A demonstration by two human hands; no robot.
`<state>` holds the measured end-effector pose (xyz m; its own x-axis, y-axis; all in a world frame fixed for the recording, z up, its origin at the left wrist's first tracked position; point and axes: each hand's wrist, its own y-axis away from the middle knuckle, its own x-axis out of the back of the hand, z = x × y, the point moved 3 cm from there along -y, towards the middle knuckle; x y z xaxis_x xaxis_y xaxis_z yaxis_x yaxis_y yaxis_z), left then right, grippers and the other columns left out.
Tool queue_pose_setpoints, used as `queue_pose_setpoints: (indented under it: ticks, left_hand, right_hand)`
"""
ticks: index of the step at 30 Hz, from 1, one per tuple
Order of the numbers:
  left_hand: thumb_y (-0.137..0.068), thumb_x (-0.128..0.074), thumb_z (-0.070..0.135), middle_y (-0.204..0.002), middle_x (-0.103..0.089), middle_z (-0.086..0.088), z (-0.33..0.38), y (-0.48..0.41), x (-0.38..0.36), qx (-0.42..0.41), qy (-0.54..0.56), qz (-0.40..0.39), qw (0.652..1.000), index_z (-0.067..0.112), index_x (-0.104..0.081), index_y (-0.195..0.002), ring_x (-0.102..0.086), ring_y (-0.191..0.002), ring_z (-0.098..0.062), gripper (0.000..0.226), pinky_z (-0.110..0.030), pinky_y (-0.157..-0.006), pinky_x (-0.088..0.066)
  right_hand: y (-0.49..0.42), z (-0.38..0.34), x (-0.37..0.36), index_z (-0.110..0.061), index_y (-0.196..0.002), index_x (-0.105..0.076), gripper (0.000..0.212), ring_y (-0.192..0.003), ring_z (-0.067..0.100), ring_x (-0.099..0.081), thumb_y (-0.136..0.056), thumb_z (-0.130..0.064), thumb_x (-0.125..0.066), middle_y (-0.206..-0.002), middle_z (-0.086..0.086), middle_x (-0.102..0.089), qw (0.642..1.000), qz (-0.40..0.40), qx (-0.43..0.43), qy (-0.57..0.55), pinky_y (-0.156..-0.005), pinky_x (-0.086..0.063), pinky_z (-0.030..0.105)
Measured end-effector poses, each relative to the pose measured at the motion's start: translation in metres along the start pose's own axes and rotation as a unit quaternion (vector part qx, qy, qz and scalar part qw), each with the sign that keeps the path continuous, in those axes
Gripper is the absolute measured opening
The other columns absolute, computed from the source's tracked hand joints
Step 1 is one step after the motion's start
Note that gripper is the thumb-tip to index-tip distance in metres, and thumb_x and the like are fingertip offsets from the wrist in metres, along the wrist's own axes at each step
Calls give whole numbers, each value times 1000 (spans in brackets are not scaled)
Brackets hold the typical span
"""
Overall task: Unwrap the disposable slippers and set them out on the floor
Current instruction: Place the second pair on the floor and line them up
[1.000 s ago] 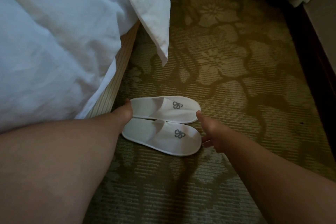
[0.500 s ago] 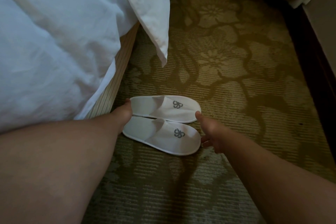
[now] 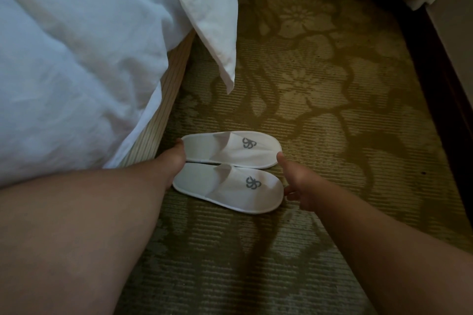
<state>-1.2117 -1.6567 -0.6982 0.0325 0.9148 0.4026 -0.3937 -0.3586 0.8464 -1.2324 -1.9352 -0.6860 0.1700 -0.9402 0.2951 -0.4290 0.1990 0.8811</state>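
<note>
left hand (image 3: 173, 162): fingers hidden behind it, grip on slippers (image 3: 220, 186) untellable | right hand (image 3: 300, 186): lower fingers hidden under it | bed (image 3: 76, 59) left of left hand: cut by frame | slipper logos (image 3: 252, 183): unreadable

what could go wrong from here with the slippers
1. The left hand is at the heels and the right hand at the toes; a careless pull-away could skew the far slipper and near slipper, which lie side by side.
2. The heels lie close to the bed base, so a nudge that way might jam them against it.
</note>
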Motion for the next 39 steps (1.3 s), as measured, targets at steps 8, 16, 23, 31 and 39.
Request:
queue_pose_setpoints:
  ticks: [8, 16, 23, 31, 39]
  left_hand:
    - [-97, -24, 67, -138, -54, -19, 3, 3, 1, -3, 30, -2, 1000, 16, -40, -148, -53, -120, -34, 73, -38, -85, -38]
    - [-99, -24, 64, -113, -65, -17, 4, 5, 3, -2, 55, 5, 998, 14, -46, -140, -53, -69, -27, 69, -33, -51, -34]
    - [-96, -24, 68, -133, -59, -19, 5, 3, 4, 18, 78, 19, 997, 14, -43, -145, -60, -103, -32, 75, -37, -78, -43]
    - [-101, -32, 58, -102, -60, -16, 26, 11, 1, -13, 11, 5, 1000, 15, -39, -146, -50, -69, -27, 63, -30, -50, -31]
    - [-97, -30, 65, -161, -27, -12, 48, -7, 0, -72, 37, 50, 995, 14, -26, -155, -34, -141, -33, 77, -42, -110, -31]
  right_hand:
    - [-6, 5, 5, -20, -153, -24, 93, -138, 45, -33, -83, -79, -39, -154, 24, -33, 996, -6, -76, -48, -110, -23, 68]
    - [-11, 0, -1, -19, -154, -24, 90, -138, 41, -34, -86, -77, -38, -155, 21, -33, 995, -12, -68, -68, -111, -18, 65]
    - [-12, -1, -1, -19, -154, -26, 79, -139, 38, -36, -93, -68, -36, -155, 17, -35, 996, -23, -57, -67, -110, -25, 57]
    - [-18, -8, 3, -18, -156, -18, 90, -138, 46, -32, -88, -76, -32, -153, 28, -32, 995, -44, -91, -21, -110, -14, 67]
    - [-32, -59, 23, -21, -156, -17, 91, -142, 43, -28, -86, -77, -33, -155, 28, -28, 999, -10, -41, -34, -112, -16, 64]
